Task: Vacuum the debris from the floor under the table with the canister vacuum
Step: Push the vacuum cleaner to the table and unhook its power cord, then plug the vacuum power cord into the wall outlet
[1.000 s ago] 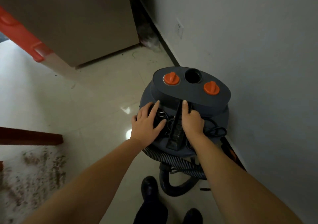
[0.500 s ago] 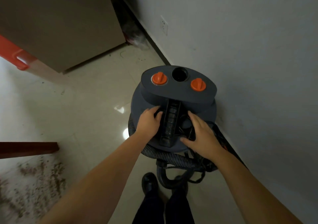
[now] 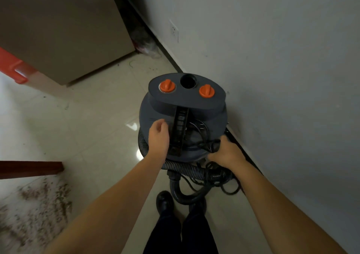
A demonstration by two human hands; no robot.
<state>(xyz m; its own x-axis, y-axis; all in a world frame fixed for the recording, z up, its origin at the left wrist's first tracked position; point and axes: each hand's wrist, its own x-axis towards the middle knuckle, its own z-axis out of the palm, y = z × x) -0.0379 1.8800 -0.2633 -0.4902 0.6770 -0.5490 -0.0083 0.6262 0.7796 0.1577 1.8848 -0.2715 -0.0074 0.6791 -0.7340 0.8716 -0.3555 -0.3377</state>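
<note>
I see the grey vacuum (image 3: 183, 117) standing on the tiled floor (image 3: 87, 127) against the wall (image 3: 272, 78), with my left hand (image 3: 158, 138) resting on its top beside the black handle (image 3: 179, 132), fingers curled loosely and holding nothing. My right hand (image 3: 226, 152) has its fingers closed around the black cord (image 3: 202, 136) at the vacuum's near right side. The debris (image 3: 37, 205) lies at the floor's lower left, by the table leg (image 3: 31, 169).
</note>
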